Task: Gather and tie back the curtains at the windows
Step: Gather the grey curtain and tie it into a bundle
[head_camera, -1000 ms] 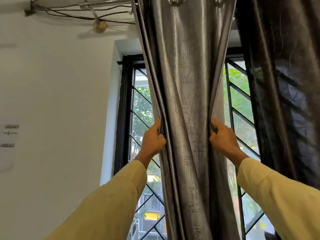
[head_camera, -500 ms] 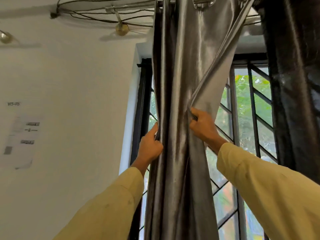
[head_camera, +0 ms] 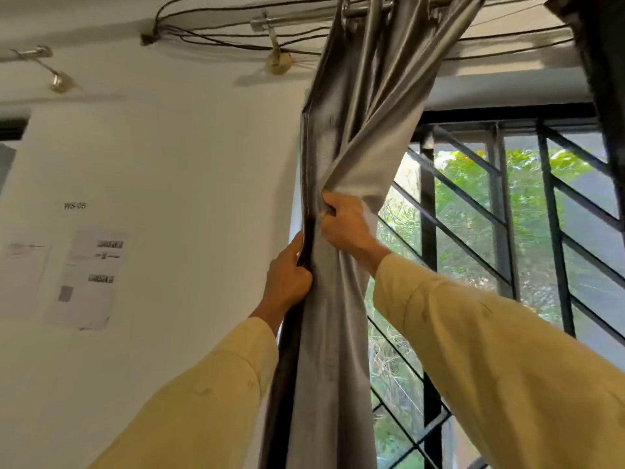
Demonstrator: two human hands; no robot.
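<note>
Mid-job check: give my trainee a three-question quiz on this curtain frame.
1. True or false: the shiny grey fabric curtain is bunched at the left side of the black metal window grille.
2. Which hand grips higher: A) left hand B) right hand?
3. Fill in: the curtain hangs from a metal ____.

Key: 1 true; 2 B; 3 rod.

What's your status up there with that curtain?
Left hand gripping grey curtain's left edge. Right hand clutching gathered folds. No tie visible. Nothing in the way.
</note>
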